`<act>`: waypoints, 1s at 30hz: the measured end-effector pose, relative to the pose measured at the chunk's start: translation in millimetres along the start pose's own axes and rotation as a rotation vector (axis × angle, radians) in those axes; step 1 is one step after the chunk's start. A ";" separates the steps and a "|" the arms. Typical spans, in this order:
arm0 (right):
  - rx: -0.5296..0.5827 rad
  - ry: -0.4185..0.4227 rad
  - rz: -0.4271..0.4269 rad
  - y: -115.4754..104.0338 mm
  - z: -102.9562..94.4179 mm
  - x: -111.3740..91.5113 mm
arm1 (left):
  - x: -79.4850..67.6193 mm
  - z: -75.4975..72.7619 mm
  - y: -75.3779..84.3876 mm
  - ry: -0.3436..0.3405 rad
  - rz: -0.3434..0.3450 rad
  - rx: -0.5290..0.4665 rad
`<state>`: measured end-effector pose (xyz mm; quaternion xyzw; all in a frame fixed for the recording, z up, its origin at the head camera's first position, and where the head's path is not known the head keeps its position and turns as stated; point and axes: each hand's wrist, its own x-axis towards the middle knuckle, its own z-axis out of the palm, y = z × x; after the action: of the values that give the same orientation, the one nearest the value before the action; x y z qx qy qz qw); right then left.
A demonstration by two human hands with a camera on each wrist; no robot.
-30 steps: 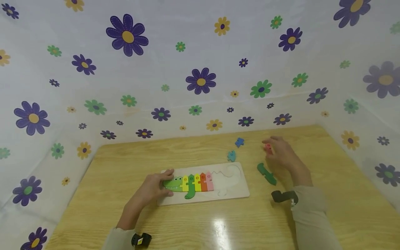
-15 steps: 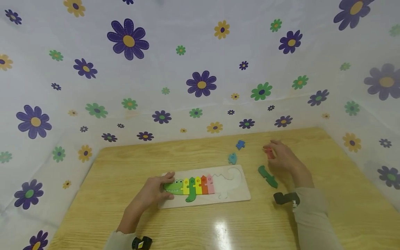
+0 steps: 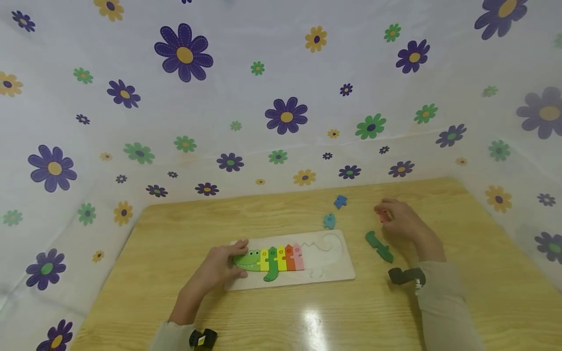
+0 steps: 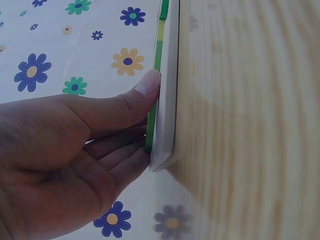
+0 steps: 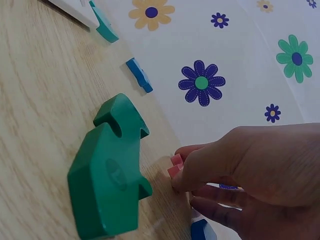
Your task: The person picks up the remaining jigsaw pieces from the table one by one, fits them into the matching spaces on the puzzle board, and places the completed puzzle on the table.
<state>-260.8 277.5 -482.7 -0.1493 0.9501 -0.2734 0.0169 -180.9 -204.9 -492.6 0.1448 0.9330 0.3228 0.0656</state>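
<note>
A wooden puzzle board (image 3: 327, 278) lies on the table, with a crocodile head (image 3: 251, 261) and several coloured body pieces fitted in it; the tail recess at its right is bare. My left hand (image 3: 215, 265) holds the board's left end, its thumb on the green head (image 4: 158, 55) in the left wrist view. Over at the right, my right hand (image 3: 406, 222) pinches a small red puzzle piece (image 3: 383, 215) between thumb and index finger, close over the table. That red piece (image 5: 175, 171) is mostly covered by the fingers in the right wrist view.
A dark green puzzle piece (image 3: 379, 247) lies between the board and my right forearm. Behind the board are a teal piece (image 3: 329, 221) and a blue piece (image 3: 340, 201). Flower-printed white cloth (image 3: 237, 97) rises at the back and sides of the table.
The right hand's fingers have closed in around the red piece and drawn slightly nearer. The left hand stays on the board. The whole head view has shifted a little.
</note>
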 end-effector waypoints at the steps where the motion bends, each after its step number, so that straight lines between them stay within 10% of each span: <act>1: 0.005 0.003 -0.002 0.1 -0.2 0.1 | -0.3 -0.5 0.2 -0.001 0.002 -0.003; 30: 0.060 0.062 0.020 -1.8 -7.8 -5.2 | 0.2 -3.8 1.7 -0.021 -0.033 -0.065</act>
<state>-256.2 281.5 -475.4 -0.1307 0.9430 -0.3061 -0.0051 -181.5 -205.8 -488.6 0.1305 0.9236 0.3501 0.0856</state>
